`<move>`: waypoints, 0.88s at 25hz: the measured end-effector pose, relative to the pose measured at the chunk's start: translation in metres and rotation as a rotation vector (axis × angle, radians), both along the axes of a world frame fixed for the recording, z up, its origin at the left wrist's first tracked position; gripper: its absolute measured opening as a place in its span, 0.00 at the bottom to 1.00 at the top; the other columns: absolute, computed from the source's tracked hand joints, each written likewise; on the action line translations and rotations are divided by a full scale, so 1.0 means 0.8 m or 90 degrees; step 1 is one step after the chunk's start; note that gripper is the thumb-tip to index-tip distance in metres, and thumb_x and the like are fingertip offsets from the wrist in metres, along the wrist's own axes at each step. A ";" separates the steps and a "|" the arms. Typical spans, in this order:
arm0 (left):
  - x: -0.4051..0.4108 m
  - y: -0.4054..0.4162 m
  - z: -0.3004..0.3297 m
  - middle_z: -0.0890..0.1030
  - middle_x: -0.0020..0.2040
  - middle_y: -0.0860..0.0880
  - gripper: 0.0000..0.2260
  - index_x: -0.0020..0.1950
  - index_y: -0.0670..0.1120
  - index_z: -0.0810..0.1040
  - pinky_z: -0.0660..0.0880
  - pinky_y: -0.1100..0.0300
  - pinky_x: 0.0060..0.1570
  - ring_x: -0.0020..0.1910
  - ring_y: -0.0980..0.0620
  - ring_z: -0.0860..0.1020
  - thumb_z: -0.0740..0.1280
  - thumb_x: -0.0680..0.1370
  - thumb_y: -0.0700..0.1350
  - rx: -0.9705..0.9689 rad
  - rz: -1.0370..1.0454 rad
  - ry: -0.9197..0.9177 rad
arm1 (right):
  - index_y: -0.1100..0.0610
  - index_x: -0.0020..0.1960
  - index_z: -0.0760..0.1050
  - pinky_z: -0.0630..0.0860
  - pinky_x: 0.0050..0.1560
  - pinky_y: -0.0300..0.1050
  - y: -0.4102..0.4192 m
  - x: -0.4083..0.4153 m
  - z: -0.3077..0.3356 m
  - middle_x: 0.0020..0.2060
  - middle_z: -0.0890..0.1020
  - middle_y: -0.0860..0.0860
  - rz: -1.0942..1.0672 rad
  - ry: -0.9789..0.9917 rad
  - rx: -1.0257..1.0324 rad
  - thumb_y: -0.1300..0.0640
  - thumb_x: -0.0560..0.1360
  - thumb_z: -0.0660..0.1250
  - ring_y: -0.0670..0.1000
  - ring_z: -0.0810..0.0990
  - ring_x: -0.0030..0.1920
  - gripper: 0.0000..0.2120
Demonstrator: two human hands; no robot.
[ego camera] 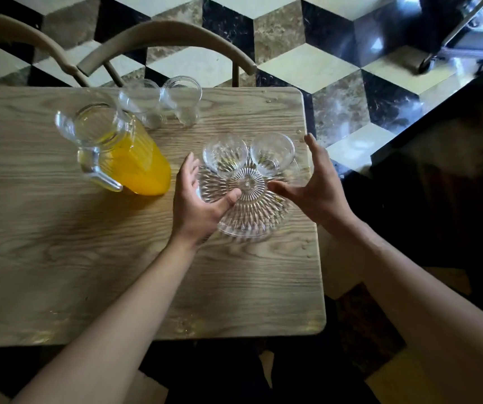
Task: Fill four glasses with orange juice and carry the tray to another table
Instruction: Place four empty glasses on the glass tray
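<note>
The left hand [198, 196] lies at the left edge of the tray [249, 217], fingers spread and loosely bent, thumb laid across the ribbed glass; it seems to rest on the tray rather than grip it, though the clear glass makes that hard to judge. Far left on the desk [59, 258] stands the jug [123, 153], partly full of orange juice, handle toward the viewer. Just behind it to the right, two empty glasses [158, 103] stand side by side near the desk's far edge, off the tray. Two more glasses [225, 154] stand on the far part of the tray, also empty and touching or nearly so. The right hand [313, 185] hovers open at the tray's right edge, fingers splayed, thumb pointing at the tray's middle, holding nothing. Two chairs [164, 33] stand behind the desk.
</note>
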State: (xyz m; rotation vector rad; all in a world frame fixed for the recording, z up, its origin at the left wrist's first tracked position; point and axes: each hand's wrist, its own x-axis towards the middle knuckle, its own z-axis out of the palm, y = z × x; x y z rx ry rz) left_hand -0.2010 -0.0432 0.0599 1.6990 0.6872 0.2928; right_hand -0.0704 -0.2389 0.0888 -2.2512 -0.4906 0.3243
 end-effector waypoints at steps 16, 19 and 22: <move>-0.072 -0.015 0.125 0.72 0.77 0.44 0.50 0.80 0.45 0.64 0.65 0.56 0.76 0.77 0.53 0.70 0.79 0.65 0.63 0.162 0.102 -0.064 | 0.56 0.84 0.53 0.60 0.80 0.54 0.012 -0.034 0.102 0.82 0.59 0.54 0.147 -0.032 0.024 0.36 0.66 0.79 0.54 0.59 0.81 0.58; -0.085 -0.025 0.148 0.73 0.76 0.44 0.50 0.80 0.45 0.65 0.66 0.57 0.74 0.76 0.52 0.70 0.78 0.64 0.63 0.183 0.134 -0.071 | 0.56 0.84 0.54 0.60 0.79 0.52 0.018 -0.040 0.116 0.82 0.58 0.53 0.195 -0.027 0.039 0.33 0.64 0.76 0.53 0.59 0.81 0.59; -0.093 -0.020 0.168 0.73 0.75 0.42 0.50 0.79 0.43 0.65 0.68 0.52 0.76 0.76 0.51 0.71 0.79 0.64 0.63 0.212 0.170 -0.081 | 0.55 0.83 0.55 0.62 0.79 0.55 0.029 -0.040 0.131 0.82 0.59 0.52 0.218 -0.053 0.038 0.27 0.63 0.71 0.55 0.61 0.80 0.59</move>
